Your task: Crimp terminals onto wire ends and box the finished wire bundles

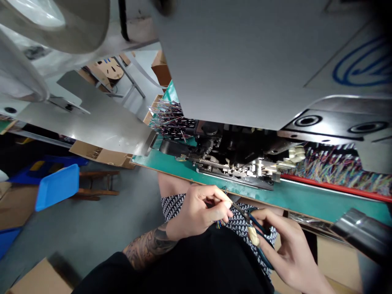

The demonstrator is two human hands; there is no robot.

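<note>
Over a lap in patterned shorts point(173, 206), the left hand point(200, 210) has its thumb and fingers drawn together in a pinch on a few thin coloured wires point(219, 224), whose ends poke out below the grip; something small and pale shows at the fingertips, too small to make out. The right hand point(286, 241) is curled around the dark blue handles of a pair of scissors point(259, 222), a cream wrap point(253, 236) on its thumb, and the blades point at the left fingertips; how far apart the blades stand cannot be told. Just beyond the hands runs the edge of a green bench top point(300, 204), and on it sits a dark metal mechanism point(239, 165) beneath a large grey housing point(239, 61). A red bar point(337, 188) lies to the right, before a dense heap of coloured wires point(330, 165); another wire bundle point(168, 118) lies left of the mechanism. Farther off, a blue tray point(57, 185) and a wooden stool point(98, 183) stand near an open cardboard box point(104, 156).
</note>
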